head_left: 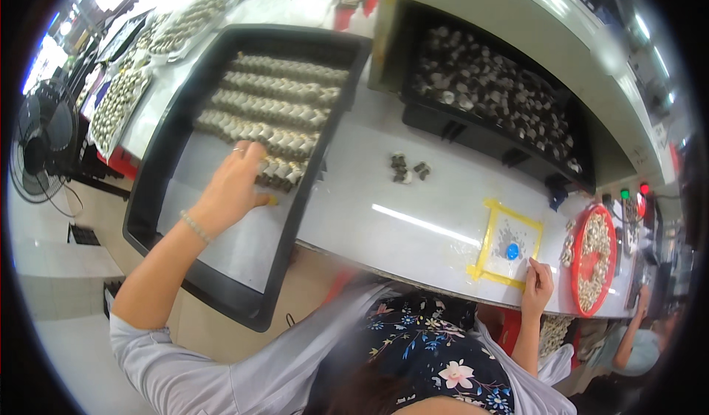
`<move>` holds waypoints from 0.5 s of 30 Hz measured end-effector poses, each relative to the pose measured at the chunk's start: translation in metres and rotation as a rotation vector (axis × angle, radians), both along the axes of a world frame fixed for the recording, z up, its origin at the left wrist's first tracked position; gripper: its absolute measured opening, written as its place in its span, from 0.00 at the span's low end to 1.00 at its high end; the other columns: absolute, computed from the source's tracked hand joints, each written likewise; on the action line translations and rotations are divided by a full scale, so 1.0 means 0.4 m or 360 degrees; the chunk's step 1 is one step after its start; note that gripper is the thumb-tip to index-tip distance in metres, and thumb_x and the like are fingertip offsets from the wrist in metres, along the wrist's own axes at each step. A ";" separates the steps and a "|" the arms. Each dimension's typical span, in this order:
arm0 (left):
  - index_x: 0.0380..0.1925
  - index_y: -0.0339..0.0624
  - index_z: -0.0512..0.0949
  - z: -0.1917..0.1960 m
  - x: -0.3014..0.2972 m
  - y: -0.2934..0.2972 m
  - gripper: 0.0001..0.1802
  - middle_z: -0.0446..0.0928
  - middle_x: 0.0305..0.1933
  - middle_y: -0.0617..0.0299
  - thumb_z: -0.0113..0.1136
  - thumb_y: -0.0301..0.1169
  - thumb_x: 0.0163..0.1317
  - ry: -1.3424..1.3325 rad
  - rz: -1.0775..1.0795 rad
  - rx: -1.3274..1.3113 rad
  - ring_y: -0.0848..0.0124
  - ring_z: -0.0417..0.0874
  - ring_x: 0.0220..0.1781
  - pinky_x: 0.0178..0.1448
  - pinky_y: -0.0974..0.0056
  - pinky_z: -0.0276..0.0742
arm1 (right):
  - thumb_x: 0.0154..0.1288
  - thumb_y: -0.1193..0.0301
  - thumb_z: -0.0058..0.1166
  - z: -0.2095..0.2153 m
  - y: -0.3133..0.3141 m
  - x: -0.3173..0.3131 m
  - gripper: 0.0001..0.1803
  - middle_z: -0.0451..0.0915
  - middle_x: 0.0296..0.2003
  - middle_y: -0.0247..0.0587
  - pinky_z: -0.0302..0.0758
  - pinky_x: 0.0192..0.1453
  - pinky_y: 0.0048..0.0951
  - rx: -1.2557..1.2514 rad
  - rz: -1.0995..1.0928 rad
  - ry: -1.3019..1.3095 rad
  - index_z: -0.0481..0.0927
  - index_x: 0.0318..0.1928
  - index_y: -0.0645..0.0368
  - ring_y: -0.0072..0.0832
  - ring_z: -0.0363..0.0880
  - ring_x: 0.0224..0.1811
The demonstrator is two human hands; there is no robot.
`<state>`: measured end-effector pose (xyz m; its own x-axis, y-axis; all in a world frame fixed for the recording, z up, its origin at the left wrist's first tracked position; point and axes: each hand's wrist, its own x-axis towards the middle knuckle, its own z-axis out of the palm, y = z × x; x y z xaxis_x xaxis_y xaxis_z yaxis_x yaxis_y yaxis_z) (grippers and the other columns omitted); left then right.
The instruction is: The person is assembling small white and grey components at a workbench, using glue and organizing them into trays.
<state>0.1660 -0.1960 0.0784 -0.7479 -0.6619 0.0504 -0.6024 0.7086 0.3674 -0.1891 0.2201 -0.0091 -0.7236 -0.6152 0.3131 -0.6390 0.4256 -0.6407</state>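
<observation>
My left hand (pixel 235 182) reaches into a large black tray (pixel 140 186) on the left, at the near end of the front row of small grey-and-white parts (pixel 284 170). Its fingers are curled at the row, and a yellow covering shows on the thumb tip. Whatever they grip is hidden. To the right, my right hand (pixel 538 286) rests at the table's near edge, fingers pinched together, and anything between them is too small to make out. Beside it, a yellow tape square (pixel 481 256) on the table frames a round blue piece (pixel 512 252) and a dark smudge.
Several loose dark parts (pixel 402 168) lie mid-table. Behind them a black bin (pixel 436 125) of similar parts stands under a machine housing. A red round tray (pixel 583 297) of pale parts is at right, near another person (pixel 639 341). A fan (pixel 44 138) stands far left.
</observation>
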 end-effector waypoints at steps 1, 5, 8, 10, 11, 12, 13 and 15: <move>0.37 0.35 0.67 0.036 -0.002 0.022 0.25 0.70 0.43 0.47 0.71 0.27 0.41 -0.0014 -0.0019 -0.0010 0.47 0.71 0.47 0.49 0.53 0.69 | 0.61 0.84 0.46 0.001 0.000 0.003 0.10 0.73 0.30 0.38 0.66 0.35 0.20 -0.0010 -0.0019 -0.0014 0.79 0.41 0.68 0.23 0.70 0.32; 0.38 0.33 0.69 0.156 -0.014 0.152 0.22 0.72 0.48 0.44 0.69 0.23 0.43 0.0252 0.0152 -0.0217 0.48 0.74 0.50 0.51 0.56 0.71 | 0.59 0.84 0.48 0.005 0.009 0.007 0.11 0.72 0.30 0.37 0.65 0.32 0.19 -0.0076 -0.0074 -0.0111 0.79 0.42 0.67 0.21 0.69 0.30; 0.39 0.32 0.71 0.147 -0.054 0.288 0.22 0.75 0.46 0.44 0.69 0.24 0.43 0.0603 -0.0216 -0.0117 0.51 0.78 0.47 0.49 0.58 0.75 | 0.58 0.84 0.49 0.027 0.024 0.020 0.11 0.72 0.28 0.37 0.65 0.32 0.19 -0.0018 -0.0148 -0.0104 0.79 0.41 0.67 0.22 0.70 0.28; 0.40 0.32 0.72 0.102 -0.076 0.385 0.23 0.77 0.44 0.45 0.70 0.25 0.43 0.1193 -0.0385 0.0362 0.53 0.80 0.45 0.48 0.59 0.76 | 0.58 0.84 0.49 0.024 0.007 0.022 0.11 0.73 0.28 0.38 0.66 0.33 0.20 -0.0053 -0.0101 -0.0151 0.79 0.41 0.67 0.23 0.70 0.28; 0.39 0.32 0.72 0.034 -0.115 0.414 0.23 0.77 0.45 0.44 0.71 0.29 0.44 0.1383 -0.0193 0.0395 0.51 0.79 0.48 0.53 0.59 0.75 | 0.57 0.84 0.49 0.019 0.000 0.026 0.11 0.73 0.28 0.39 0.66 0.33 0.21 -0.0084 -0.0048 -0.0162 0.79 0.41 0.67 0.24 0.71 0.28; 0.45 0.31 0.71 0.012 -0.153 0.408 0.25 0.71 0.54 0.40 0.69 0.31 0.48 0.0916 -0.0187 0.0119 0.46 0.74 0.56 0.60 0.56 0.70 | 0.57 0.83 0.50 0.020 -0.007 0.028 0.11 0.74 0.29 0.41 0.68 0.33 0.22 -0.0081 -0.0034 -0.0161 0.79 0.41 0.66 0.26 0.72 0.29; 0.45 0.31 0.71 -0.041 -0.229 0.392 0.25 0.71 0.54 0.40 0.69 0.31 0.48 0.0954 -0.0288 0.0164 0.46 0.74 0.56 0.60 0.56 0.70 | 0.58 0.83 0.50 0.025 0.014 0.020 0.11 0.73 0.28 0.39 0.67 0.33 0.21 -0.0066 -0.0064 -0.0174 0.79 0.42 0.67 0.24 0.71 0.29; 0.56 0.33 0.66 -0.110 -0.338 0.388 0.30 0.59 0.66 0.40 0.61 0.35 0.57 0.0816 -0.0039 0.0147 0.48 0.59 0.68 0.70 0.53 0.54 | 0.59 0.81 0.51 0.035 0.023 0.010 0.10 0.75 0.30 0.40 0.69 0.35 0.22 -0.0044 -0.0031 -0.0246 0.79 0.42 0.68 0.25 0.74 0.31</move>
<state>0.0308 -0.0407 0.0342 -0.6578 -0.6635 0.3565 -0.3124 0.6710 0.6724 -0.1851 0.2293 0.0048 -0.7764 -0.5930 0.2135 -0.5234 0.4179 -0.7426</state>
